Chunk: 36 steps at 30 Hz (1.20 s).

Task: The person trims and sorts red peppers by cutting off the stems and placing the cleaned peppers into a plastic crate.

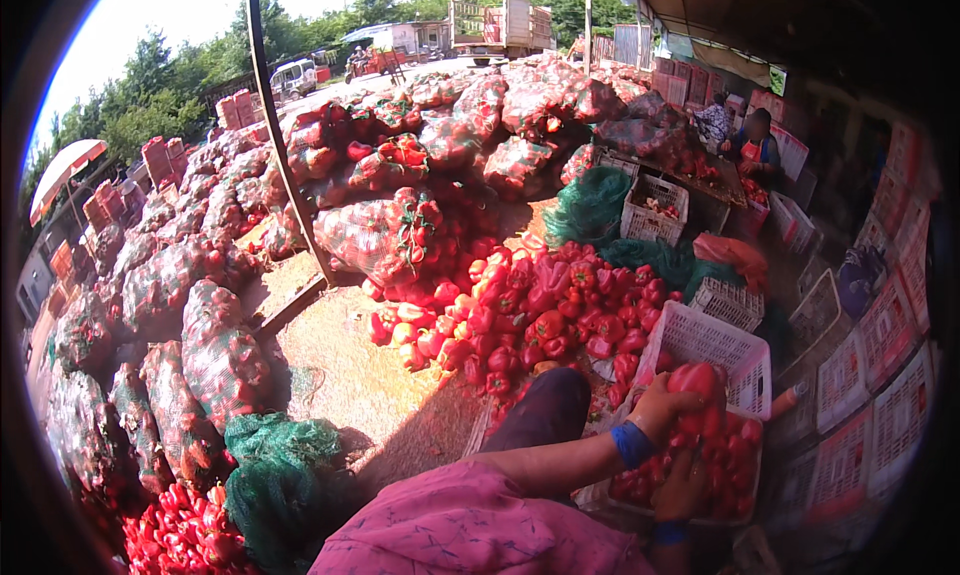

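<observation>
My left hand (pixel 664 406), with a blue band at the wrist, grips a large red bell pepper (pixel 694 382) over a plastic crate (pixel 752 500) filled with red peppers. Lower down, my right hand (pixel 681 485) is among or just above the peppers in that crate, partly in shade; whether it holds one cannot be made out. Another plastic crate (pixel 709 335), pale and mostly bare inside, stands just beyond the filled one. A large heap of loose red bell peppers (pixel 517 312) lies on the ground in front of my knee.
Net sacks of peppers (pixel 217 350) pile up at left and ahead. Green netting (pixel 281 470) lies at lower left, beside loose peppers. A metal post (pixel 281 132) stands ahead. Stacked crates (pixel 847 440) line the right side. A co-worker (pixel 757 151) is behind a table farther off.
</observation>
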{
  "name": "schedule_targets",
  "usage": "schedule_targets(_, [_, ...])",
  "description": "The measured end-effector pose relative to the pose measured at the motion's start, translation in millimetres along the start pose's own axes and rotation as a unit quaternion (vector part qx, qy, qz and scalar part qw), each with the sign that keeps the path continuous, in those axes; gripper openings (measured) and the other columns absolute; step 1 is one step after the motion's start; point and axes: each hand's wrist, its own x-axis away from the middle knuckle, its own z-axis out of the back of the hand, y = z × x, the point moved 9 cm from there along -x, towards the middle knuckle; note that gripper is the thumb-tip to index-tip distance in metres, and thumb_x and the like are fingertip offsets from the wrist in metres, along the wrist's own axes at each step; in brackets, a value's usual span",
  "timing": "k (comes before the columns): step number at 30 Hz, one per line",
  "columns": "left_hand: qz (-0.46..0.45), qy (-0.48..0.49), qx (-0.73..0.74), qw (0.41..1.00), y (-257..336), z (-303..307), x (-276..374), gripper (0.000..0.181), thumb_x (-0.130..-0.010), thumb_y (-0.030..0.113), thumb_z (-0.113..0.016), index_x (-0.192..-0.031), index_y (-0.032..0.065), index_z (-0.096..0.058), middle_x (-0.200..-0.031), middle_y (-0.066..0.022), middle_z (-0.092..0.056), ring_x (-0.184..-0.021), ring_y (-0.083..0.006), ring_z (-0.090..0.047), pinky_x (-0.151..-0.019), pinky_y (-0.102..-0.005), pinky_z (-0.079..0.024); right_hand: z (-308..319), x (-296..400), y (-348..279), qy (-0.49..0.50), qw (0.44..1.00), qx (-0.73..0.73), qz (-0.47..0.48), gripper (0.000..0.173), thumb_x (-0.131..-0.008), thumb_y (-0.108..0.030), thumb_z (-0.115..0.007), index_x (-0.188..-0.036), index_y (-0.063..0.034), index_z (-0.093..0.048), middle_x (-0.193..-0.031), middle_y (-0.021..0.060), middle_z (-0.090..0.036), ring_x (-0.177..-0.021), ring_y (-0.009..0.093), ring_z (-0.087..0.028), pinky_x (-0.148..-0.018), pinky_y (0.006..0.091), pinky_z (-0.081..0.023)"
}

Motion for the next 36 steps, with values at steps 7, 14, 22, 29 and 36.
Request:
schedule_targets(7, [0.003,-0.163,0.113,0.980,41.0,-8.1,-5.8,0.060,-0.082,0.009,-0.079,-0.136,0.0055,-0.052,-0.124,-0.0146,-0.066,-0.109,-0.0260,-0.067,-0.096,-0.0437,-0.055,12.4,-3.0,-3.7,-0.033,0.961,-0.257,-0.096,0.047,-0.106,-0.041,-0.052,-0.129,-0.0012,-0.060,-0.103,0.0064,-0.061,-0.088,0.017,-0.056,-0.078,0.0312,-0.048])
schedule_targets(14, [0.036,-0.078,-0.217,0.972,6.8,31.8,12.3,0.079,-0.075,0.013,-0.086,-0.142,0.0078,-0.045,-0.123,-0.0104,-0.063,-0.113,-0.0213,-0.061,-0.099,-0.0372,-0.051,2.5,-22.1,-30.8,-0.121,0.968,-0.217,-0.028,0.058,-0.095,-0.050,-0.068,-0.126,-0.0017,-0.066,-0.112,0.0081,-0.068,-0.099,0.019,-0.065,-0.088,0.0349,-0.053])
schedule_targets(22, [0.011,-0.010,-0.511,0.859,49.8,4.4,39.4,0.098,-0.070,0.050,-0.087,-0.145,0.0031,-0.044,-0.133,-0.0217,-0.061,-0.122,-0.0304,-0.062,-0.101,-0.0374,-0.051,-4.6,-28.8,-22.6,-0.095,0.990,-0.102,0.039,0.051,-0.090,-0.024,-0.076,-0.130,0.0045,-0.061,-0.122,0.0095,-0.066,-0.103,0.019,-0.063,-0.086,0.0340,-0.053])
schedule_targets(29, [0.033,-0.078,-0.546,0.833,25.4,22.1,36.4,0.097,-0.065,0.043,-0.092,-0.141,0.0014,-0.050,-0.131,-0.0178,-0.064,-0.125,-0.0279,-0.061,-0.105,-0.0375,-0.049,-7.1,-4.4,-54.6,-0.182,0.963,-0.196,-0.037,0.052,-0.090,-0.018,-0.077,-0.133,0.0031,-0.057,-0.120,0.0100,-0.065,-0.102,0.021,-0.064,-0.082,0.0351,-0.057])
schedule_targets(36, [0.035,-0.125,-0.499,0.857,45.9,-4.6,47.2,0.094,-0.064,0.036,-0.093,-0.141,0.0014,-0.050,-0.129,-0.0156,-0.065,-0.122,-0.0242,-0.061,-0.104,-0.0362,-0.049,1.0,-5.0,-72.2,-0.133,0.950,-0.282,0.017,0.059,-0.082,-0.027,-0.086,-0.129,0.0000,-0.063,-0.114,0.0060,-0.068,-0.098,0.017,-0.065,-0.080,0.0317,-0.056])
